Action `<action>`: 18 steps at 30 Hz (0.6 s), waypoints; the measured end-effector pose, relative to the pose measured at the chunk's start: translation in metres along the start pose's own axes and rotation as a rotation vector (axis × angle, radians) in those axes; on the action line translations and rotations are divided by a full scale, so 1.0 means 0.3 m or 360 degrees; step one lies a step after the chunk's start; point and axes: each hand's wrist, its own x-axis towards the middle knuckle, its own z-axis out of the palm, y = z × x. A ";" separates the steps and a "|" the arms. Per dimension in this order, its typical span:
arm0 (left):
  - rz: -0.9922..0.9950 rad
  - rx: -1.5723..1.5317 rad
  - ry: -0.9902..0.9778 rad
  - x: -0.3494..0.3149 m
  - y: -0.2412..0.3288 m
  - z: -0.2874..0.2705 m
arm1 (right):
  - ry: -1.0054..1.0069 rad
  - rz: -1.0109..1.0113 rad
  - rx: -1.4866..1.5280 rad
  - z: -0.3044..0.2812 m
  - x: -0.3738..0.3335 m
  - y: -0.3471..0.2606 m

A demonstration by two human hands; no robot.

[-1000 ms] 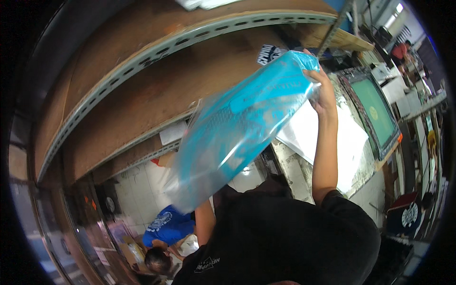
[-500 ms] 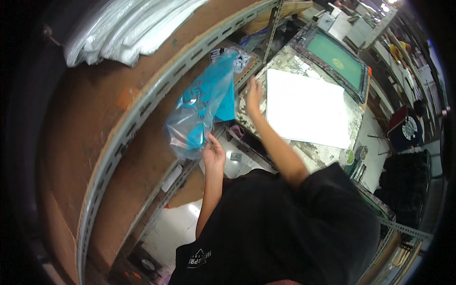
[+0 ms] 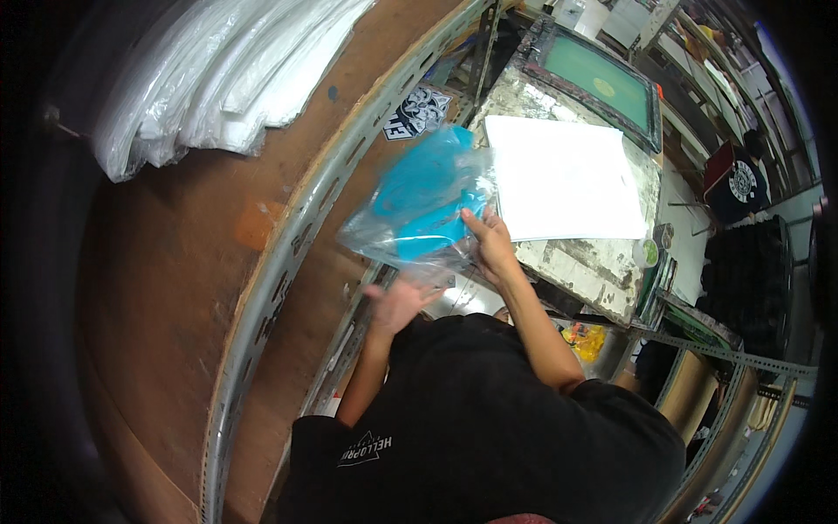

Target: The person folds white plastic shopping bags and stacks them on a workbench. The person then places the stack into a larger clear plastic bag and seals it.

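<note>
A clear plastic bag (image 3: 371, 233) with a flat bright-blue piece (image 3: 419, 179) inside is held over the shelf's edge, in front of me. On its right side my right hand (image 3: 491, 244) pinches the bag, thumb on top. Just below the bag's near edge is my left hand (image 3: 401, 304), smeared by motion but with its fingers apart; it seems to hold nothing. Whether it touches the plastic, I cannot tell. Directly right of the bag lies a stack of white sheets (image 3: 567, 179) on a paint-stained table (image 3: 602, 278).
A metal-edged brown shelf (image 3: 166, 262) runs along my left, with white plastic-wrapped bundles (image 3: 218, 79) at its far end. A black-and-white printed cutout (image 3: 421, 112) lies behind the bag. A framed green screen (image 3: 598, 83) sits at the table's far end. A small tub (image 3: 646, 252) stands at its right edge.
My right hand has come from the white stack to the bag and gripped it. My left hand has let go and opened. The bag has shifted right, towards the table.
</note>
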 end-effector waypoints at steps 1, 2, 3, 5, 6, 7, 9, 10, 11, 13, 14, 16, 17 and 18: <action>0.0185 -0.0326 -0.0123 -0.021 0.048 0.008 | -0.0010 -0.0027 -0.0073 -0.004 -0.013 -0.035; 0.0221 -0.0409 0.0028 -0.021 0.126 -0.001 | -0.0018 -0.0053 -0.0146 -0.010 -0.022 -0.064; 0.0256 -0.0511 0.0187 0.006 0.208 0.005 | -0.0090 -0.0007 -0.0192 -0.032 -0.032 -0.089; 0.0145 -0.0746 0.0910 0.068 0.395 -0.095 | -0.0283 0.0103 -0.0281 -0.044 -0.030 -0.128; 0.0193 -0.0014 0.1126 0.103 0.445 -0.210 | -0.0292 0.0053 -0.0304 -0.012 -0.030 -0.129; 0.0304 0.0686 0.1272 0.113 0.466 -0.261 | -0.0264 -0.0010 -0.0327 0.002 -0.030 -0.139; 0.0500 0.2083 0.1701 0.121 0.507 -0.287 | -0.0198 -0.0208 -0.0305 0.008 -0.006 -0.133; 0.0701 0.2300 0.1659 0.105 0.537 -0.253 | -0.0167 -0.0202 -0.0413 0.016 0.003 -0.145; 0.0917 0.2511 0.1635 0.092 0.563 -0.220 | -0.0137 -0.0196 -0.0521 0.026 0.008 -0.160; 0.1265 0.1944 0.1188 -0.029 0.585 -0.123 | -0.0073 -0.0310 -0.0465 0.028 0.019 -0.092; 0.1406 0.1645 0.0976 -0.086 0.586 -0.087 | -0.0076 -0.0279 -0.0424 0.042 0.038 -0.060; 0.1522 0.1236 0.1064 -0.139 0.600 -0.079 | -0.0100 -0.0218 -0.0350 0.093 0.085 -0.006; 0.1565 0.1105 0.1116 -0.147 0.595 -0.113 | -0.0011 -0.0087 -0.0432 0.113 0.105 0.028; 0.1588 0.1064 0.1225 -0.177 0.608 -0.197 | 0.0067 0.0044 -0.0516 0.140 0.136 0.070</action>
